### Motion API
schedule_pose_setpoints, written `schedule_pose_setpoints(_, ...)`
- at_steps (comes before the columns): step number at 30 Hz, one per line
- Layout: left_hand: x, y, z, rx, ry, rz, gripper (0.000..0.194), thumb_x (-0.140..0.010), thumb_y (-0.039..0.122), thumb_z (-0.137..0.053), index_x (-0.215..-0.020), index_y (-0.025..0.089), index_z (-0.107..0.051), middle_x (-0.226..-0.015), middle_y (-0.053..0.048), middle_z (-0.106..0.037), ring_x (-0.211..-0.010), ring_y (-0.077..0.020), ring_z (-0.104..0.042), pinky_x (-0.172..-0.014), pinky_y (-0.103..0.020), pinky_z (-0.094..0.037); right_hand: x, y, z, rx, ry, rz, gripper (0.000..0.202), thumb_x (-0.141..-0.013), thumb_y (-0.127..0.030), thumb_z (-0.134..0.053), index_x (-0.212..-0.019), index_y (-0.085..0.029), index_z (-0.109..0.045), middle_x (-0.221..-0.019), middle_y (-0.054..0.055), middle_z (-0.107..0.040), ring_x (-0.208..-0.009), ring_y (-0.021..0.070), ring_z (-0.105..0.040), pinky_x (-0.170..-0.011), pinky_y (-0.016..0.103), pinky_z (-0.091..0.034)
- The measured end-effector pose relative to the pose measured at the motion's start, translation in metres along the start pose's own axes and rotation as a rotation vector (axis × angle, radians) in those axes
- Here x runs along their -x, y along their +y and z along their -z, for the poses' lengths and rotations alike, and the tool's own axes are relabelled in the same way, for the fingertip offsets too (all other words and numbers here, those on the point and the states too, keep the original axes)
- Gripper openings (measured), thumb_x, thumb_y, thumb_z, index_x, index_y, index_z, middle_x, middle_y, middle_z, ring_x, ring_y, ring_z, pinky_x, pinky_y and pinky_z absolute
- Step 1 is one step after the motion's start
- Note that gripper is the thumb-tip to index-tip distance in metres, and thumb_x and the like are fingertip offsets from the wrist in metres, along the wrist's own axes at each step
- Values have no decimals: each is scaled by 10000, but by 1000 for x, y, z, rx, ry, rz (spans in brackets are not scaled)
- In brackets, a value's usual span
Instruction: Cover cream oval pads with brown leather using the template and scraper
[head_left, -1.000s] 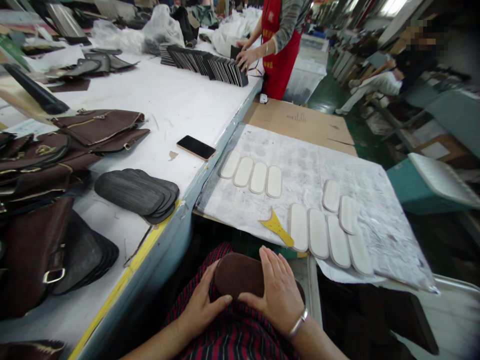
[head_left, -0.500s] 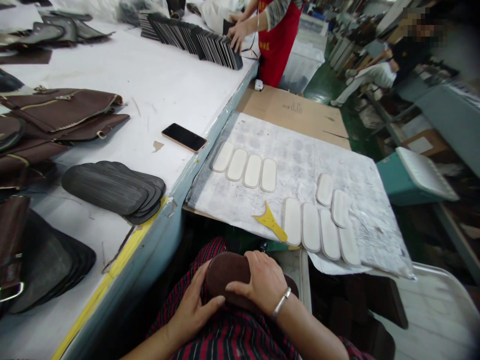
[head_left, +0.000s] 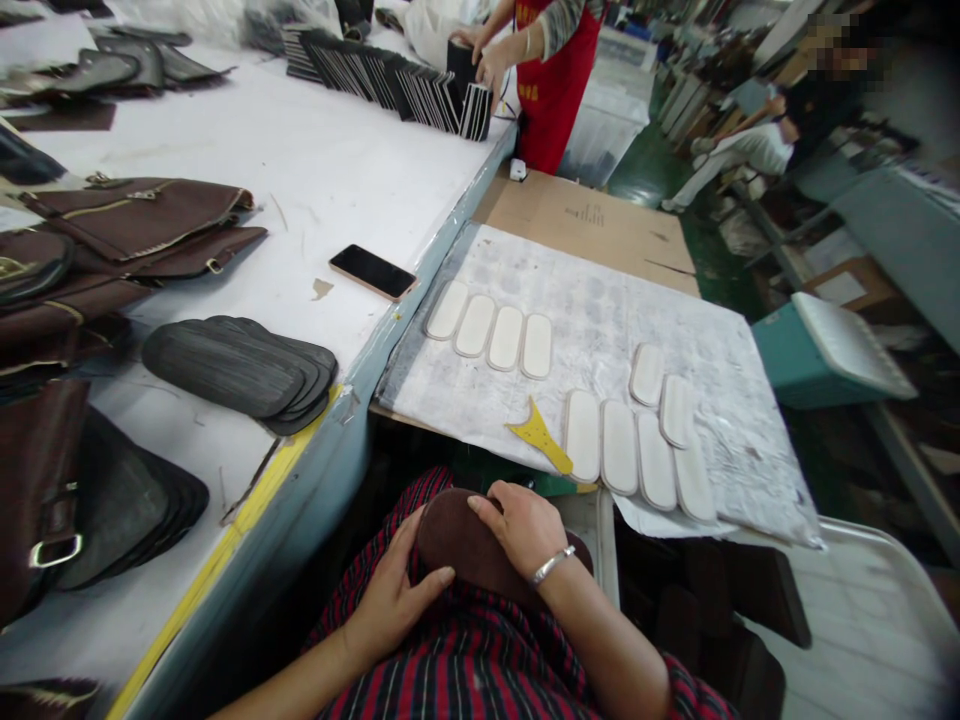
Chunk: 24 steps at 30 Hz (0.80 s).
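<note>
A dark brown oval piece [head_left: 469, 550], long with rounded ends and a suede-like surface, rests on my lap over a red-and-black striped garment [head_left: 450, 660]. My left hand [head_left: 394, 595] grips its left end, fingers along the far side and thumb at the near edge. Over the middle and right of the piece lies my right hand [head_left: 525, 530], fingers curled at the far edge and thumb on the top face. Just beyond my hands, on a board [head_left: 585, 310], are a yellow notched spreader [head_left: 541, 436] and several white oval pieces [head_left: 583, 437].
On the white table [head_left: 247, 160] at left lie black oval pieces [head_left: 232, 365], a phone [head_left: 373, 272] and brown leather bag parts [head_left: 135, 225]. Brown pieces [head_left: 694, 600] sit in a bin at lower right. A co-worker in a red apron [head_left: 555, 90] handles a row of black pieces [head_left: 360, 80].
My right thumb has moved up across the brown piece toward its far edge. The co-worker's hands have shifted, and the end pieces of the row now stand apart.
</note>
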<state>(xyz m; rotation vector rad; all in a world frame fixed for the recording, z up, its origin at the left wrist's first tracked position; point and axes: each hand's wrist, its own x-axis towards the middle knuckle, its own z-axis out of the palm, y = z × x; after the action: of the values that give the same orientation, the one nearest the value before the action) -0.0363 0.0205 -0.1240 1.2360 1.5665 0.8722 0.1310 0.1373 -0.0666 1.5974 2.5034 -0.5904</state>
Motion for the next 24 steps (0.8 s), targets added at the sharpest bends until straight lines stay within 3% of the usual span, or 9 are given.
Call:
schedule_pose_setpoints(6,-1,-5,15,82,-171,-102,902,-637,467,-671,-1369,186,-226,-1414,-125,-282,-1300,-300,-231,-1070,-482,-174,0,-1,-1,30,-26,-8,497,-885,-555,-228,-726,-217,-555,-703,33,-613,-671,179,-576,-549,262,-341)
schedule_pose_setpoints(8,-3,-8,17,156,-191,-106,793,-718,485,-584,-1365,183,-239,-1408,-114,-302,-1292,-275,-264,-1070,-458,-194,4,-2,-3,40,-8,-12,487,-891,-537,-230,-769,-211,-569,-727,45,-615,-711,193,-579,-592,278,-373)
schedule_pose_setpoints(11,-5,-9,16,222,-168,-68,594,-837,413,-440,-1356,187,-261,-1392,-96,-339,-1269,-222,-322,-1069,-420,-223,14,-5,-4,44,98,44,447,-872,-526,-325,-1036,-174,-546,-946,93,-612,-906,227,-550,-775,337,-392)
schedule_pose_setpoints(13,-5,-8,14,204,-138,-50,569,-836,380,-460,-1345,196,-287,-1390,-82,-346,-1270,-212,-318,-1076,-415,-210,21,-8,-6,40,157,129,601,-807,-572,-429,-1210,-127,-438,-1124,131,-549,-1048,255,-478,-912,383,-326)
schedule_pose_setpoints(15,-5,-7,11,195,-124,-36,558,-830,367,-474,-1337,202,-306,-1384,-73,-357,-1271,-207,-316,-1081,-414,-203,25,-14,-7,42,155,179,753,-735,-627,-488,-1258,-94,-387,-1175,150,-516,-1084,275,-444,-962,409,-273)
schedule_pose_setpoints(18,-3,-7,9,229,-117,-1,561,-829,365,-474,-1341,212,-304,-1384,-65,-361,-1268,-208,-323,-1080,-408,-215,19,-22,-6,41,85,157,720,-722,-654,-476,-1187,-105,-452,-1053,134,-575,-988,269,-500,-906,402,-319)
schedule_pose_setpoints(24,-2,-9,7,285,-78,15,558,-818,369,-493,-1335,239,-325,-1385,-42,-364,-1274,-221,-315,-1083,-407,-205,-4,-34,-2,-2,-49,96,528,-732,-687,-416,-864,-192,-546,-846,61,-606,-797,224,-563,-667,307,-386)
